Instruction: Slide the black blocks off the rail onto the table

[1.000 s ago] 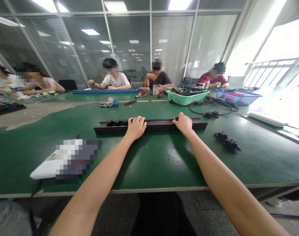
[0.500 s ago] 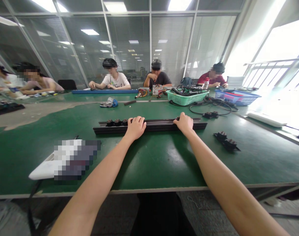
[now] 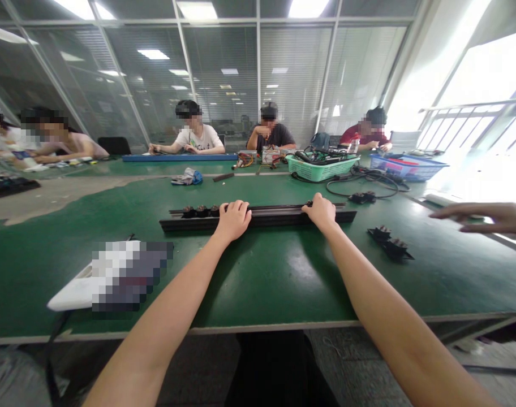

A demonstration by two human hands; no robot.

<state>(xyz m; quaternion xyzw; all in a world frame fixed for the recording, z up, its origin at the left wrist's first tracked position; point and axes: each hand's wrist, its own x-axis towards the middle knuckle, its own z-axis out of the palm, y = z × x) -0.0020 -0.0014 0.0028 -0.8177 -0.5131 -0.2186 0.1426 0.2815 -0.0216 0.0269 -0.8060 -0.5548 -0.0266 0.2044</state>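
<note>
A long black metal rail (image 3: 279, 221) lies crosswise on the green table in front of me. Several dark round-topped pieces (image 3: 195, 212) sit in its channel toward the left end. My left hand (image 3: 233, 219) is closed over the rail beside these pieces, its fingers over the top; what lies under the palm is hidden. Farther right, my right hand (image 3: 321, 212) is closed at the rail's top, with thumb and fingers on a small dark piece (image 3: 309, 203) that is mostly hidden.
Loose black pieces (image 3: 390, 244) lie to the right. Another person's hand (image 3: 482, 217) reaches in at the right edge. A white device (image 3: 69, 288) is at left. Beyond the rail are a cloth (image 3: 186, 177), a green basket (image 3: 321, 169) and a blue basket (image 3: 406, 168).
Another person's hand has come in from the right edge. My right hand has shifted very slightly rightward along the rail. My left hand stays in place.
</note>
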